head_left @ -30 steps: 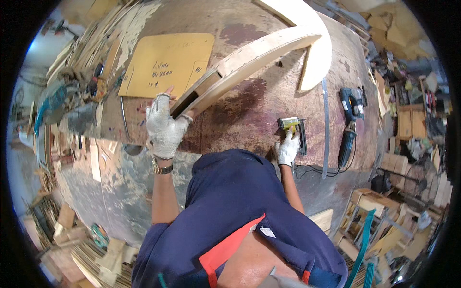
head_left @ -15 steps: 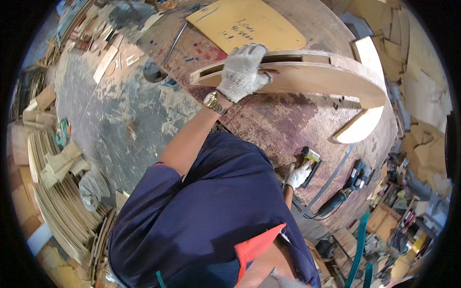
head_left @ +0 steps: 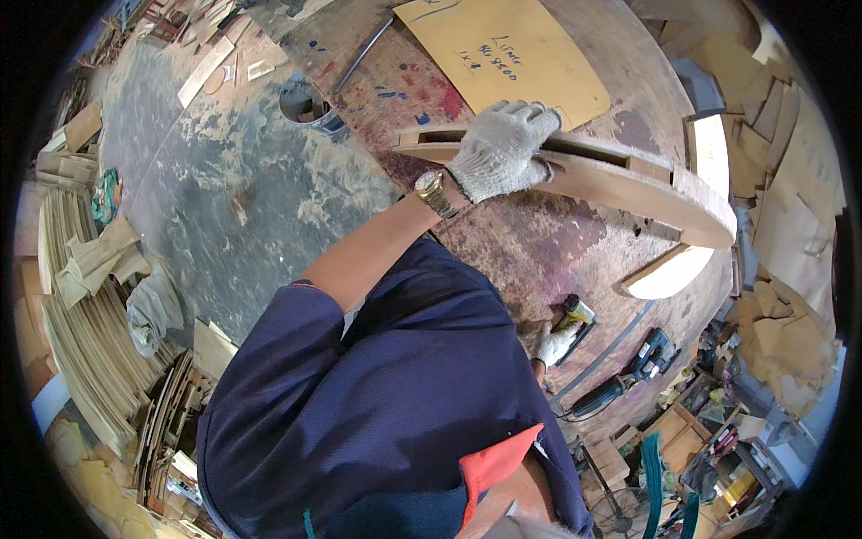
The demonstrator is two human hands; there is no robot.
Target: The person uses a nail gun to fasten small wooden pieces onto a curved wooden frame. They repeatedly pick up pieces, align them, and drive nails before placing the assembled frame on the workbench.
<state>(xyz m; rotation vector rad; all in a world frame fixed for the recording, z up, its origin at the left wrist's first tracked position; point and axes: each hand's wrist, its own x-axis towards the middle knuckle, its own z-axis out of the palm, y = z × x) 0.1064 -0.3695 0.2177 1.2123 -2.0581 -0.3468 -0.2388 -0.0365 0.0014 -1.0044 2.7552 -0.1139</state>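
My left hand (head_left: 503,151), in a knitted white work glove, grips the upper edge of a curved wooden panel (head_left: 628,189). The panel stands on edge on the worktable, and slots show along its hollow top edge. My fingers reach over the far side, with the thumb on the near face. Low on the right, beside my body, my gloved right hand (head_left: 557,344) is closed round a black and yellow nail gun (head_left: 576,312) at the table. Part of that grip is hidden. Pale curved wood (head_left: 678,271) shows beyond and below the panel's right end.
A yellow board (head_left: 521,67) with handwriting lies at the table's far side. A blue-black power tool (head_left: 620,375) rests right of the nail gun, near a grey strap or hose (head_left: 611,346). A bucket (head_left: 310,103) stands left of the table. Stacked wood strips (head_left: 99,359) lie far left.
The whole view has shifted, and the panel's near face now looks narrower. My left hand keeps its hold on the panel; my right hand stays on the nail gun.
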